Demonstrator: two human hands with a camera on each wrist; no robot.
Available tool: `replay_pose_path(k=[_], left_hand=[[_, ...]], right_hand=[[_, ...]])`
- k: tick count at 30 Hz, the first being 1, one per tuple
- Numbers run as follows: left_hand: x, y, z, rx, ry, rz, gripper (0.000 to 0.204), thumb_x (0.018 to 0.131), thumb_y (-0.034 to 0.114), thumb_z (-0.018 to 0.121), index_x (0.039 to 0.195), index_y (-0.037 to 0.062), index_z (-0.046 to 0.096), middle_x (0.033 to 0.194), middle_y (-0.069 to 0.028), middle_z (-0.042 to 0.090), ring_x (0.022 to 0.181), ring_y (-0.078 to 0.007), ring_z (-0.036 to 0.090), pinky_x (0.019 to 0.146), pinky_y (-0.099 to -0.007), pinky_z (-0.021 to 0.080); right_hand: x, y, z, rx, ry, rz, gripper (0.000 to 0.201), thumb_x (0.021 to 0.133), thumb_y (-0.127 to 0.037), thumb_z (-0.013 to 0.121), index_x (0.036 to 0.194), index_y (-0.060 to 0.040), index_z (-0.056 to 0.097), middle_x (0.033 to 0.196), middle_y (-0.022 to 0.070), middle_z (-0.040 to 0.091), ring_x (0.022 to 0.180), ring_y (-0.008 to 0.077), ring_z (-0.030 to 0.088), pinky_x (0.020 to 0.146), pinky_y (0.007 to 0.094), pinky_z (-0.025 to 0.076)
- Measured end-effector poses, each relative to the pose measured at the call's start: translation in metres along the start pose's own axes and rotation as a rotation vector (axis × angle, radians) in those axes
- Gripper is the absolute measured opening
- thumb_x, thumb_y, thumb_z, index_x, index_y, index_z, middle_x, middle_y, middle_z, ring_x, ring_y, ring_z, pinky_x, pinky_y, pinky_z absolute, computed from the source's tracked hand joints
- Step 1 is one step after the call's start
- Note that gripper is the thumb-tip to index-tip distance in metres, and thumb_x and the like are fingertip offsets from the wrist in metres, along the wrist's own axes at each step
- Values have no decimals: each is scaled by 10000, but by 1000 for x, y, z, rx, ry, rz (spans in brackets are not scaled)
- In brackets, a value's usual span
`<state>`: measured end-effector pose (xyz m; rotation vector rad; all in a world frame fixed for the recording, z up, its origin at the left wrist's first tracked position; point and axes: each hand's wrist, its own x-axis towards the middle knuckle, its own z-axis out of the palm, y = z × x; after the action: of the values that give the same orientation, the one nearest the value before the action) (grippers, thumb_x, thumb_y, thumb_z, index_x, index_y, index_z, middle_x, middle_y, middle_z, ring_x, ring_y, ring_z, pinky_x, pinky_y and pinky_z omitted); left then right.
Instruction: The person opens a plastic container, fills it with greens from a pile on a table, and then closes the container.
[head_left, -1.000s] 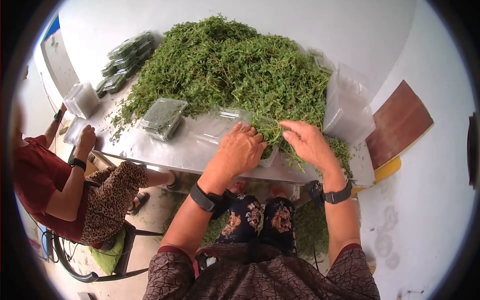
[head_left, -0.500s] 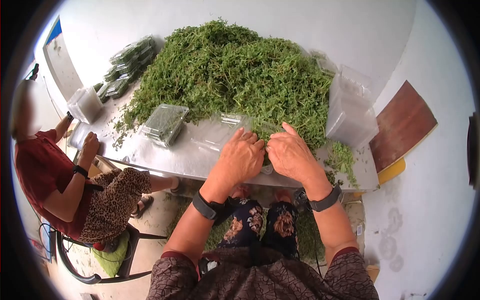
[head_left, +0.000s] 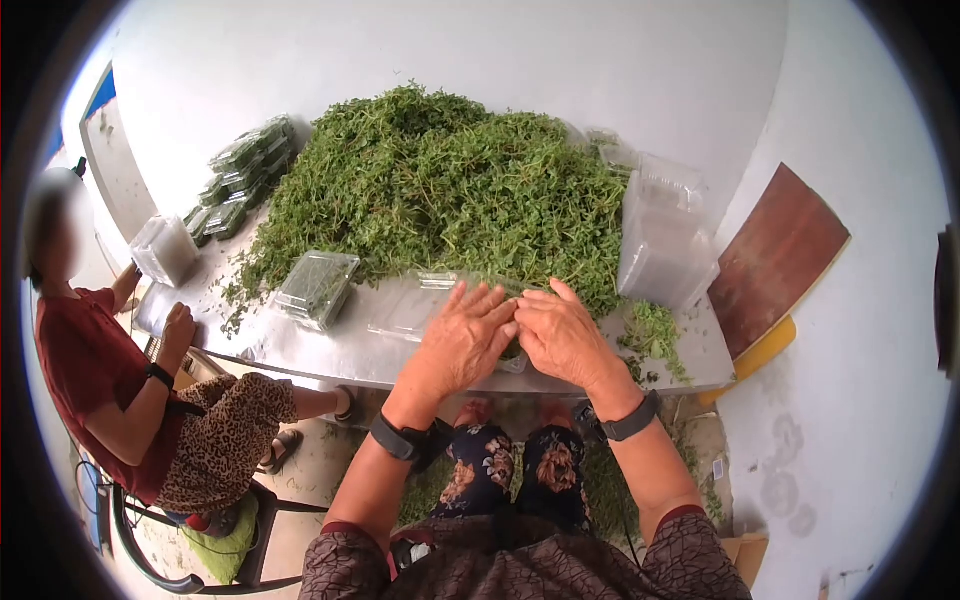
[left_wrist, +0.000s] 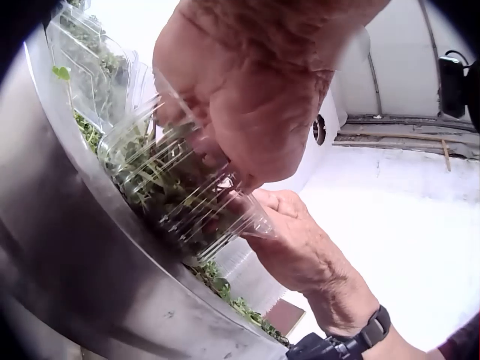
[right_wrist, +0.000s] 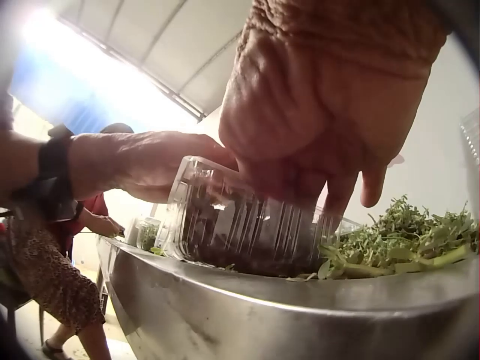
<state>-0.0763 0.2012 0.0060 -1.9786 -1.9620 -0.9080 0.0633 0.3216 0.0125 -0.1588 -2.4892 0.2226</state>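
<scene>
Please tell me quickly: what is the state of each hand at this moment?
Left hand: open, fingers straight, pressing down on the clear box of greens.
Right hand: open, fingers straight, pressing the same box.

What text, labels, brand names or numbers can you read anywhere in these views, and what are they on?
None: no readable word, number or label in any view.
The clear clamshell container under both hands: no sticker or print visible.
The closed packed container and the stack of packed containers: no label can be made out.
The empty container stack: plain.
The wrist bands: no marking visible.
</scene>
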Motion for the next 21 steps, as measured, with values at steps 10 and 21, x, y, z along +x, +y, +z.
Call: replay_pose_path(k=[10,21], left_hand=[[-11,9,-9,112,-17,-31,429,975,306,436,1239,-7,566,1360,-210,494,1317,-341,414,1142,-477,224],[-67,-24,1,134,464,-102,443,934,194,447,1322,-13,490,1440,-220,400,1363,-378,346,1141,-546,168]], right_hand=[[3,18,-34,108,61,115,187,817,-62,629,984,8,678,1163,174,646,1030,316,639,929,436,476],[70,50,-30,-130,-243,169,409,815,-67,631,1222,-45,591,1331,163,539,1121,346,586,964,422,476]])
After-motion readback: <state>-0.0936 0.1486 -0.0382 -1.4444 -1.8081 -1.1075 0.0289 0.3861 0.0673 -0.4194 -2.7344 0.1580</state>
